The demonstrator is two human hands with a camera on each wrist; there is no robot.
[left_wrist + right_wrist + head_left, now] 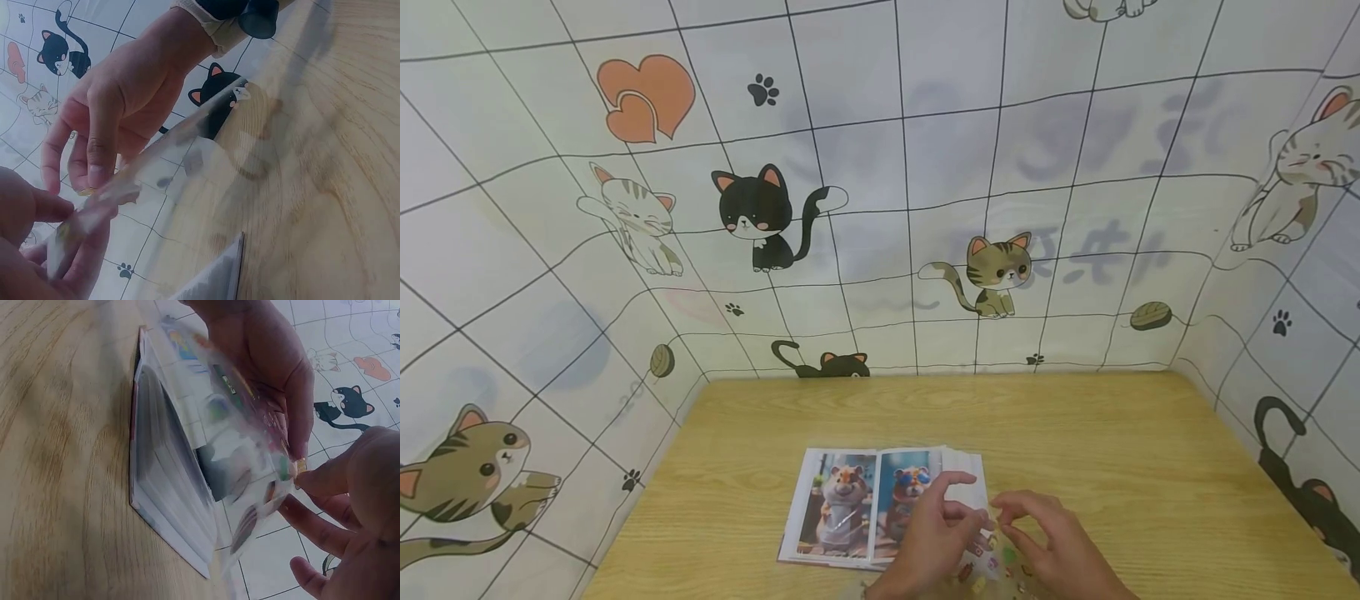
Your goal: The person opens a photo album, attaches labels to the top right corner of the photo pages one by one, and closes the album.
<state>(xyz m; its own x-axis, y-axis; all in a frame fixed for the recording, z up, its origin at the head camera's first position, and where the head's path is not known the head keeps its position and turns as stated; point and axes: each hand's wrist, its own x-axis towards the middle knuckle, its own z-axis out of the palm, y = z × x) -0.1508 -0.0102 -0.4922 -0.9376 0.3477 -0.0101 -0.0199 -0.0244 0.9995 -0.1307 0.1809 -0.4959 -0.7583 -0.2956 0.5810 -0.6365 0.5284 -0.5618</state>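
Since it looks floppy, our left hand (934, 532) grips the sticker sheet (247, 440) toward the table's (1150, 450) near edge, our right hand (1051, 537) pinching a sticker (301, 466).

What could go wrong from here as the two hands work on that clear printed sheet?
The tiny yellow piece pinched by the right hand could tear or drop. The thin clear sheet, held up in the air by the left hand, might bend or slip. It also sits close to the open album, so it could brush the pages.
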